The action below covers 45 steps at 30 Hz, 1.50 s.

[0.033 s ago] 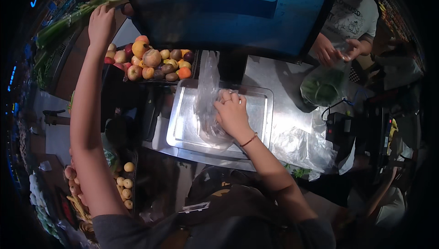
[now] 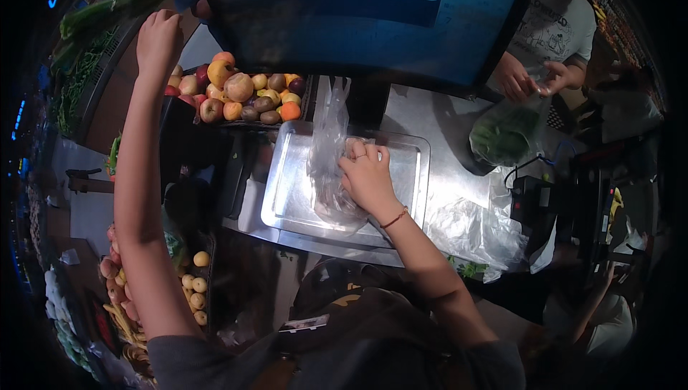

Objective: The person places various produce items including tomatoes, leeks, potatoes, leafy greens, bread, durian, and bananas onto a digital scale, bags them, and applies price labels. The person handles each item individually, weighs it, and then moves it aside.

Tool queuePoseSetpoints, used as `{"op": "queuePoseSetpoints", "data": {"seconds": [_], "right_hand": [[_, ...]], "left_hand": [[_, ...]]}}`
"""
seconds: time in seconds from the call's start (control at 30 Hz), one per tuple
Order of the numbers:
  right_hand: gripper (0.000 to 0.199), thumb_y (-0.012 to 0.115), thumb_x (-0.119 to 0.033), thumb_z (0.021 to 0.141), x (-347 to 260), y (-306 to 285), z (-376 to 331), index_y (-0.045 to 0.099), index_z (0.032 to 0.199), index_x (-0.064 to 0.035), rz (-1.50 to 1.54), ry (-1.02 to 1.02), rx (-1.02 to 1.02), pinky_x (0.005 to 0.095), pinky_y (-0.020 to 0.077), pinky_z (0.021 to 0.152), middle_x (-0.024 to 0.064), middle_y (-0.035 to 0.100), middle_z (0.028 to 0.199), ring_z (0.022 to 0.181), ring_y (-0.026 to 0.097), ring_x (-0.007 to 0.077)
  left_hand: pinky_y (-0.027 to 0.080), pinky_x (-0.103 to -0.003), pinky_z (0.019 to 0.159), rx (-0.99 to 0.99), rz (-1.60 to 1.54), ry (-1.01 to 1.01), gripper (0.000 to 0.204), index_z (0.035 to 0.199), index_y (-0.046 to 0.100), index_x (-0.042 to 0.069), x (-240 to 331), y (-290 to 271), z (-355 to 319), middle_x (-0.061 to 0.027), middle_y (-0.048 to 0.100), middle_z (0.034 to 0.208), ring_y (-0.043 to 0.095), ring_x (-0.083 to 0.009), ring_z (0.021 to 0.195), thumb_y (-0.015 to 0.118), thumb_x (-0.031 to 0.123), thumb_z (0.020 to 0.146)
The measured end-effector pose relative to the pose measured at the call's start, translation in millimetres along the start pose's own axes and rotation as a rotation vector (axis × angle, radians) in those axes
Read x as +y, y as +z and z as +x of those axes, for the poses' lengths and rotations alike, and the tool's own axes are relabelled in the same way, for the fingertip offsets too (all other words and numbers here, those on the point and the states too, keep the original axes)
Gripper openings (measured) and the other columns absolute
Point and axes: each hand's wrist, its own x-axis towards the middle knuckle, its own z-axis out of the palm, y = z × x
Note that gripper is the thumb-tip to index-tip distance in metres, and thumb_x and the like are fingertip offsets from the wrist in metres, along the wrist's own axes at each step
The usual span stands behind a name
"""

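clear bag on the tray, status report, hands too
Right hand on clear bag. Left hand near green stalks. Bag on metal tray. Crumpled plastic to tray's right.

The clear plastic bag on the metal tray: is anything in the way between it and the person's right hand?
Nothing visible is. The right hand touches the right side of the clear plastic bag directly. The bag lies on the metal tray, its top reaching past the far rim.
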Motion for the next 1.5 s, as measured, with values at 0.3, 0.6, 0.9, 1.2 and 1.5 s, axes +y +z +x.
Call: {"op": "queuePoseSetpoints", "data": {"seconds": [0.3, 0.6, 0.9, 1.2, 1.5], "right_hand": [[0.036, 0.065, -0.037, 0.074, -8, -22, -2, 0.060, 0.090, -0.0052, 0.488, 0.157, -0.083, 0.0379, 0.0296, 0.094, 0.0106, 0.058, 0.101, 0.106, 0.048, 0.0268], [0.017, 0.068, -0.017, 0.078, -19, -61, 39, 0.059, 0.079, -0.0031, 1.326, 0.282, -0.138, 0.0210, 0.0379, 0.055, -0.0028, 0.055, 0.069, 0.061, 0.047, 0.0057], [0.012, 0.064, -0.009, 0.079, -6, -174, 21, 0.054, 0.080, -0.0030, 1.153, 0.209, 0.392, 0.0146, 0.0318, 0.057, -0.0033, 0.051, 0.064, 0.054, 0.041, 0.0019], [0.047, 0.078, -0.018, 0.066, -22, -153, 16, 0.034, 0.060, -0.0040, 0.183, 0.063, 0.855, 0.0276, 0.0335, 0.085, 0.0062, 0.038, 0.075, 0.077, 0.044, 0.0210], [0.110, 0.086, -0.021, 0.052, -94, -147, -14, 0.020, 0.138, -0.0042, 1.230, 0.078, 0.103, 0.0342, 0.0378, 0.094, 0.0169, 0.054, 0.114, 0.111, 0.050, 0.0231]], "left_hand": [[0.039, -0.034, 0.092, -0.767, -1.588, -0.382, 0.076, 0.131, 0.036, 0.002, 225, -65, -174, -0.0212, 0.049, 0.122, 0.049, -0.0300, 0.112, 0.067, 0.042, 0.074], [0.042, -0.022, 0.076, -0.301, -1.993, -0.722, 0.014, 0.091, 0.059, 0.001, 208, -99, -153, -0.0015, 0.059, 0.085, 0.054, -0.0080, 0.082, 0.062, 0.012, 0.082], [0.036, -0.018, 0.057, -0.018, -2.265, -0.504, 0.012, 0.089, 0.053, 0.004, 133, -134, -116, -0.0006, 0.054, 0.079, 0.047, -0.0040, 0.065, 0.059, 0.006, 0.079], [0.050, -0.030, 0.053, -0.390, -2.463, -0.551, 0.035, 0.094, 0.054, -0.011, 126, -187, -138, -0.0180, 0.058, 0.070, 0.055, -0.0201, 0.045, 0.041, 0.019, 0.082], [0.046, -0.028, 0.062, -0.237, -1.743, 0.004, 0.057, 0.123, 0.053, 0.013, 175, -197, -131, -0.0070, 0.055, 0.084, 0.059, -0.0196, 0.073, 0.055, -0.007, 0.070]]}}
